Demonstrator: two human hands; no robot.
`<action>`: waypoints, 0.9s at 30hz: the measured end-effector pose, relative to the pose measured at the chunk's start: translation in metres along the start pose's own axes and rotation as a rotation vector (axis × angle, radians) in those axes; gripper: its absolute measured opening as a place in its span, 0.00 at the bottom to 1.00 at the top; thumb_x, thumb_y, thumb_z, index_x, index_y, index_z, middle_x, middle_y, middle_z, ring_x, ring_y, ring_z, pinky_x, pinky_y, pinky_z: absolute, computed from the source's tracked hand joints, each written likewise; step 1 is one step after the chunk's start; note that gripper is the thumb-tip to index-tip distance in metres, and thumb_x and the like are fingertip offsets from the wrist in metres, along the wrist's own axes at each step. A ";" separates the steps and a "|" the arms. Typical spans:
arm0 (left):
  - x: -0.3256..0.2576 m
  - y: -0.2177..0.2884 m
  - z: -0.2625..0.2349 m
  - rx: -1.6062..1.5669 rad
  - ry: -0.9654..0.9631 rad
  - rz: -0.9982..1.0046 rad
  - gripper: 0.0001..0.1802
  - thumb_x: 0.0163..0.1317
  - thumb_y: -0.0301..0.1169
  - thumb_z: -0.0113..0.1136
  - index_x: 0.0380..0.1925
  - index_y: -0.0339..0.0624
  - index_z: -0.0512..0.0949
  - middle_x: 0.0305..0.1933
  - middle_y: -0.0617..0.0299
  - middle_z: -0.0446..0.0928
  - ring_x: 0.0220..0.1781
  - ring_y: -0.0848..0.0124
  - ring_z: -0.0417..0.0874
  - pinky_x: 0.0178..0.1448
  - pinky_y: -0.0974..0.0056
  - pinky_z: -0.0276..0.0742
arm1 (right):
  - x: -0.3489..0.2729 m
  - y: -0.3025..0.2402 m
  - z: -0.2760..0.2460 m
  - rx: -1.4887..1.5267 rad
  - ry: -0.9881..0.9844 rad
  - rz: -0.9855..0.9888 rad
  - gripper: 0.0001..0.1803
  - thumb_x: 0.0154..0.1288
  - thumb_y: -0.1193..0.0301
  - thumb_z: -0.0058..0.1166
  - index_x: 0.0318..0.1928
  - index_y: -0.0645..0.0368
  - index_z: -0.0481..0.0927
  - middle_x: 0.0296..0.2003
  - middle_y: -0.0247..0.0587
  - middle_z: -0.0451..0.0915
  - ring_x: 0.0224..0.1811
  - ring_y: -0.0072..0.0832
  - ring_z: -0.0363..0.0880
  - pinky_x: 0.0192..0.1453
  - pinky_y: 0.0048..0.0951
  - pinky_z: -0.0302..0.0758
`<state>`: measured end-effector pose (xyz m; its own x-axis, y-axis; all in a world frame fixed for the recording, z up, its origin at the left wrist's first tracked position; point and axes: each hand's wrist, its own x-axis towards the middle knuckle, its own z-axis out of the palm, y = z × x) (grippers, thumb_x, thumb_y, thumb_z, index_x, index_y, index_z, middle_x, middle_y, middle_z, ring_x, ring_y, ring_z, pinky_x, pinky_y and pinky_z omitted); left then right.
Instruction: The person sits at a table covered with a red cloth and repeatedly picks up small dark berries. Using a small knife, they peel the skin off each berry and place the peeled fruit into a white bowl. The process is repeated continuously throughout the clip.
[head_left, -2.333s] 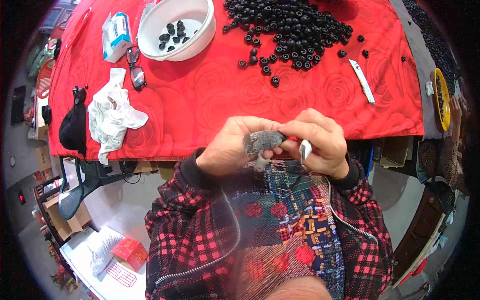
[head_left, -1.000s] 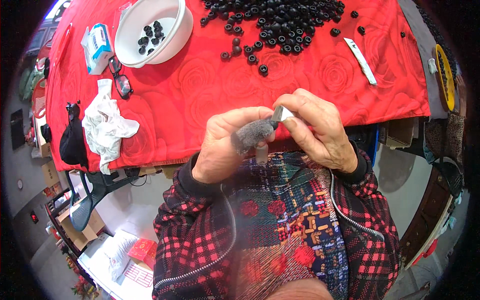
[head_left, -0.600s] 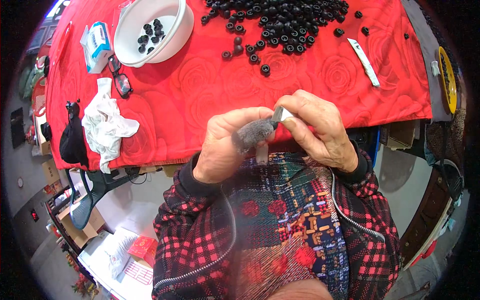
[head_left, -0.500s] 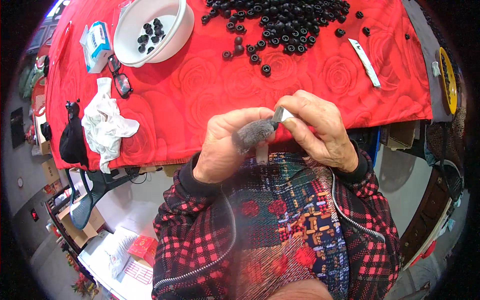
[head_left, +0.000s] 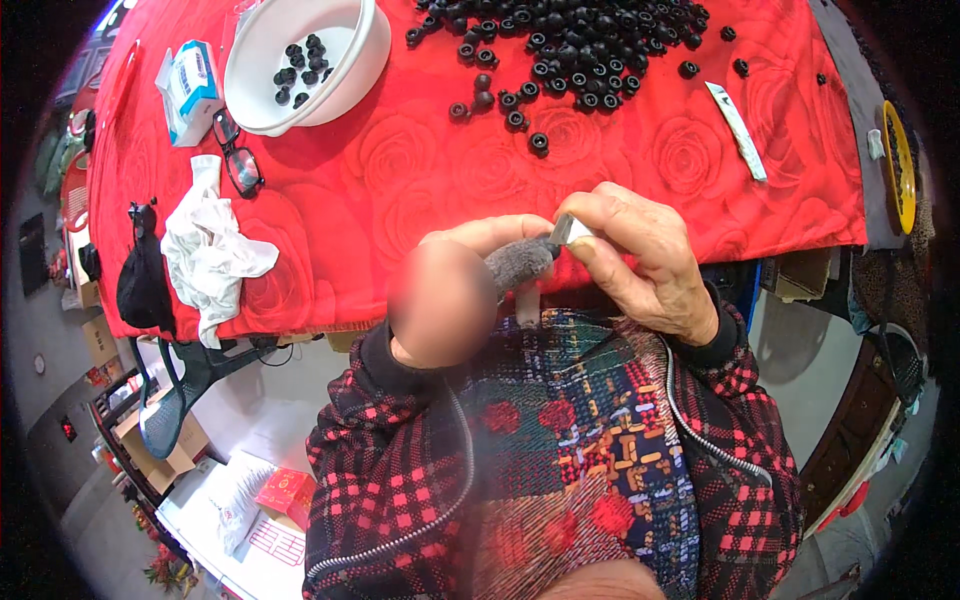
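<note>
My left hand (head_left: 440, 290), partly blurred, is closed just beyond the table's near edge. A grey fuzzy sleeve (head_left: 520, 264) shows at its fingers, apparently around one of them. At the tip of that sleeve a small black piece (head_left: 554, 250) is pinched, mostly hidden. Between thumb and fingers, my right hand (head_left: 645, 260) grips a short flat metal blade (head_left: 561, 229) with a white wrapped end (head_left: 577, 233). The blade's edge meets the black piece, and both hands nearly touch.
A pile of round black plastic parts (head_left: 590, 60) covers the far table. Several more lie in a white basin (head_left: 350, 90). Eyeglasses (head_left: 240, 165), a white cloth (head_left: 210, 250), a blue-white box (head_left: 192, 95) and a black pouch (head_left: 143, 270) are left. A white strip (head_left: 735, 130) lies right.
The left hand has turned slightly, and the grey sleeve has shifted a little right. The right hand keeps the blade at nearly the same spot.
</note>
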<state>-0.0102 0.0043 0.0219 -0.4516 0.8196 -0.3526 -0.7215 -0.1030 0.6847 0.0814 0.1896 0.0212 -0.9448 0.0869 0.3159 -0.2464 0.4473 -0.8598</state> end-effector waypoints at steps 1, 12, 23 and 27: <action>0.000 -0.001 0.000 -0.008 -0.003 0.006 0.13 0.66 0.27 0.57 0.49 0.32 0.78 0.36 0.60 0.80 0.27 0.75 0.79 0.30 0.71 0.76 | -0.001 0.002 0.001 0.010 0.002 0.005 0.11 0.60 0.76 0.55 0.44 0.68 0.76 0.27 0.44 0.72 0.27 0.36 0.72 0.31 0.33 0.68; 0.006 0.001 -0.002 0.018 -0.014 0.019 0.14 0.66 0.27 0.57 0.49 0.31 0.78 0.37 0.60 0.80 0.28 0.75 0.79 0.29 0.72 0.76 | 0.004 0.002 0.000 0.012 0.042 -0.005 0.11 0.57 0.79 0.57 0.42 0.67 0.76 0.28 0.48 0.75 0.27 0.42 0.75 0.29 0.35 0.71; 0.006 0.002 0.000 0.039 0.000 0.010 0.15 0.66 0.28 0.57 0.49 0.31 0.77 0.37 0.60 0.80 0.30 0.76 0.79 0.29 0.73 0.77 | 0.002 0.000 0.004 0.035 0.071 0.054 0.10 0.60 0.78 0.55 0.43 0.67 0.76 0.29 0.48 0.75 0.29 0.41 0.77 0.31 0.34 0.72; 0.005 0.001 -0.001 0.029 -0.004 0.026 0.15 0.66 0.28 0.57 0.49 0.31 0.77 0.37 0.59 0.80 0.30 0.75 0.79 0.28 0.72 0.76 | 0.002 -0.001 0.004 0.043 0.061 0.070 0.10 0.60 0.78 0.55 0.43 0.67 0.76 0.28 0.48 0.75 0.29 0.41 0.77 0.31 0.34 0.72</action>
<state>-0.0138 0.0082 0.0202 -0.4674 0.8194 -0.3320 -0.6941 -0.1075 0.7118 0.0785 0.1863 0.0211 -0.9453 0.1715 0.2774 -0.1907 0.3994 -0.8967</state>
